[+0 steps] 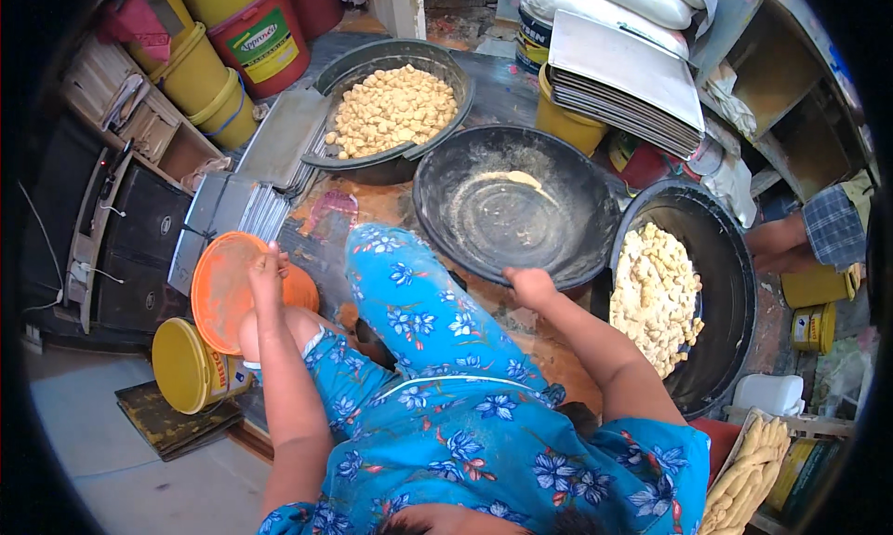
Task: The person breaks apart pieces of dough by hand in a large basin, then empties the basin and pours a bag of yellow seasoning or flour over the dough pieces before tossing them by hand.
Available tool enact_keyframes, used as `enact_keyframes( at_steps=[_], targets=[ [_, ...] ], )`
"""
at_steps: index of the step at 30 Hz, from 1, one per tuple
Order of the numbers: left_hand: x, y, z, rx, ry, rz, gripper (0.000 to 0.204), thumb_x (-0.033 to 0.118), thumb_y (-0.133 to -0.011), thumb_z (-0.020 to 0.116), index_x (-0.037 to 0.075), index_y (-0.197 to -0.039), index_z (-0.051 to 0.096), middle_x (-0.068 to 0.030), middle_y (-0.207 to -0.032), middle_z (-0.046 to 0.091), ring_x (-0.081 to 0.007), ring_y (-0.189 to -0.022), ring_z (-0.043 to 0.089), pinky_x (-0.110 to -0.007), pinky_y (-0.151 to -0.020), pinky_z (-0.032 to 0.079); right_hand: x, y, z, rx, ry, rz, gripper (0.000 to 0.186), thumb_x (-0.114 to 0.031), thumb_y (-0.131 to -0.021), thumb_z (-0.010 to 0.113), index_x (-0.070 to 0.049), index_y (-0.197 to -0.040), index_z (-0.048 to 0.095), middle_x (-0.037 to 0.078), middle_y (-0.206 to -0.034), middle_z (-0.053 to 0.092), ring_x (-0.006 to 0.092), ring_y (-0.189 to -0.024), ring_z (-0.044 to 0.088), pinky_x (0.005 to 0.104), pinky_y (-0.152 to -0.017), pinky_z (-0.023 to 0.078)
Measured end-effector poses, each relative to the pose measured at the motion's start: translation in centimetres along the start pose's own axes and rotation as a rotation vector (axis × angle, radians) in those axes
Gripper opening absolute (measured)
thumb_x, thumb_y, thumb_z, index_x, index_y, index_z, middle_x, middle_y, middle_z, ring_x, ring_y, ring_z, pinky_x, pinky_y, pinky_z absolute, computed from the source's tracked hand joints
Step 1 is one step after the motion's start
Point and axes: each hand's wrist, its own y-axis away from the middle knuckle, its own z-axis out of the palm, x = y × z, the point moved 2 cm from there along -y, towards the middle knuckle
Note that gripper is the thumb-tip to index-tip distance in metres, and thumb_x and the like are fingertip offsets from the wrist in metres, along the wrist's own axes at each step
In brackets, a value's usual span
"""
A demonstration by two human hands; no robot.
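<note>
My left hand (268,265) is closed on the edge of a round, shallow orange plastic basin (223,279), tilted beside my knee. A little more orange plastic shows behind my wrist. My right hand (528,287) grips the near rim of a wide black basin (498,223), which holds only a pale dusty smear. To its right, a second black basin (728,284) bears a heap of pale dough-like pieces (656,302). Behind to the left, a dark green basin with a broken rim (327,77) contains yellowish pieces (395,107).
Yellow buckets (226,107) and a red tub (260,46) stand back left. Stacked metal trays (623,74) rest at back right, below white sacks (619,9). Another person's limb and plaid clothing (834,223) show at right. Long dough-like pieces (753,470) lie lower right.
</note>
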Motion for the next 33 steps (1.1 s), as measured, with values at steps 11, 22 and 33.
enact_keyframes(
  at_steps=[11, 22, 33],
  targets=[
    [2.1, 2.4, 1.3, -0.117, 0.011, -0.113, 0.054, 0.052, -0.087, 0.046, 0.000, -0.092, 0.061, -0.0091, -0.088, 0.060, -0.0160, -0.079, 0.057, -0.027, -0.066, 0.045, -2.9, 4.7, -0.5, 0.495, -0.128, -0.064, 0.028, -0.013, -0.062, 0.067, -0.009, -0.088, 0.054, 0.010, -0.076, 0.060, 0.0296, -0.073, 0.060, 0.0402, -0.064, 0.048],
    [1.1, 2.7, 0.9, -0.155, 0.058, -0.090, 0.052, 0.050, -0.088, 0.047, 0.001, -0.095, 0.060, -0.0086, -0.088, 0.061, -0.0156, -0.078, 0.057, -0.026, -0.065, 0.045, -0.9, 8.3, -14.9, 1.012, -0.296, 0.223, 0.023, -0.025, -0.079, 0.062, -0.004, -0.073, 0.055, 0.018, -0.069, 0.058, 0.0387, -0.069, 0.056, 0.0434, -0.059, 0.044],
    [0.5, 0.1, 3.0, -0.290, 0.344, -0.102, 0.063, 0.058, -0.087, 0.040, 0.003, -0.116, 0.049, -0.0110, -0.103, 0.058, -0.0182, -0.089, 0.056, -0.031, -0.074, 0.045, -6.8, 16.6, -29.0, 1.559, -0.126, -0.146, 0.013, -0.017, -0.074, 0.067, -0.006, -0.080, 0.061, 0.013, -0.070, 0.059, 0.0307, -0.064, 0.058, 0.0346, -0.055, 0.046]
  ],
)
